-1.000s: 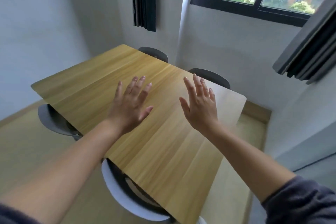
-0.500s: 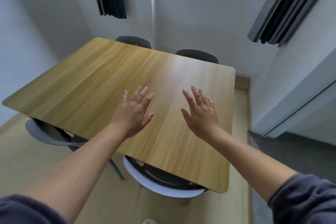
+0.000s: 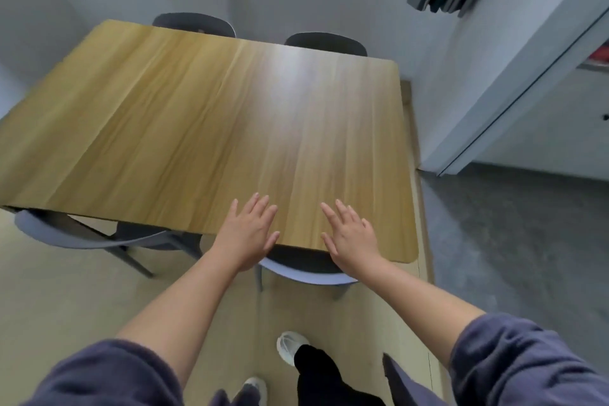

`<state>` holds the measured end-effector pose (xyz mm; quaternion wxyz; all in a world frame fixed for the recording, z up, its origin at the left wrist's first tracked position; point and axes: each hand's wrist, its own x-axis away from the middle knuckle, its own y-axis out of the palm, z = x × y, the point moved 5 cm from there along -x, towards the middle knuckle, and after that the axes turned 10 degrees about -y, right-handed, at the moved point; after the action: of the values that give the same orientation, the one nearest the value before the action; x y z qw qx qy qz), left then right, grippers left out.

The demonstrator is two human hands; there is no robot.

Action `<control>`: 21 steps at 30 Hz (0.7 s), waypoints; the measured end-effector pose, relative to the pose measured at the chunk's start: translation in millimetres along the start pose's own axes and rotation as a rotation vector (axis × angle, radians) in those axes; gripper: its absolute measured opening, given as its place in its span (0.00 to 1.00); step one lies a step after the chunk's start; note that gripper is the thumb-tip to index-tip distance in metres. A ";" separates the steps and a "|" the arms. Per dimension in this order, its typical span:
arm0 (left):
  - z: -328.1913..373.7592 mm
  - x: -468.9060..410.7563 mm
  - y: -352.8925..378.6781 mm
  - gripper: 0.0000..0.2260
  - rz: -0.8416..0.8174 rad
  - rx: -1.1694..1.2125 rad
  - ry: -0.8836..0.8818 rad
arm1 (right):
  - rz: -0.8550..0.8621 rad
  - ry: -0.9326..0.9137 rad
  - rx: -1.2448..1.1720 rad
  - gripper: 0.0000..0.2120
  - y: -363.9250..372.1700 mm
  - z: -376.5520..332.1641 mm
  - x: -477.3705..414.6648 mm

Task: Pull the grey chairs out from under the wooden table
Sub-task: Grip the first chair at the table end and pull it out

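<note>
Both hands are drawn back to the counter's near edge | left hand and right hand spread flat, empty | nearest grey chair tucked beneath | step: reaching | next: backrest to be gripped and pulled.

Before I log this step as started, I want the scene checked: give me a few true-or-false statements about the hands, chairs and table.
1. Both hands, left hand and right hand, are spread open with no grip on anything. True.
2. The near right chair is pulled clear of the wooden table. False: it is tucked under the table's near edge.
3. Two dark chair backs, far left chair and far right chair, show beyond the table's far edge. True.
4. A cup stands on the table. False: nothing is on its top.
</note>
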<state>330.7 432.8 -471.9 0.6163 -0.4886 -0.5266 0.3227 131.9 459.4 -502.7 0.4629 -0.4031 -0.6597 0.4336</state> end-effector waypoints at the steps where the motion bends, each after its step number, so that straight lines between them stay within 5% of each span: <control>1: -0.1 2.3 10.6 0.27 -0.031 -0.015 0.019 | -0.025 0.039 -0.011 0.29 12.2 -2.1 9.3; 8: -6.8 10.3 56.8 0.28 -0.107 -0.101 0.164 | -0.073 0.182 -0.089 0.29 59.5 -27.4 41.0; 13: 6.0 4.2 87.0 0.35 -0.228 -0.135 0.275 | -0.171 0.038 -0.094 0.30 80.4 -35.1 38.8; 21: 21.4 -5.2 114.0 0.28 -0.341 -0.225 0.244 | -0.337 -0.031 0.028 0.22 114.3 -10.0 38.3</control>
<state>322.1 469.5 -581.7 0.6628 -0.4936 -0.5556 0.0919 147.0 531.3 -598.7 0.5245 -0.2734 -0.7188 0.3652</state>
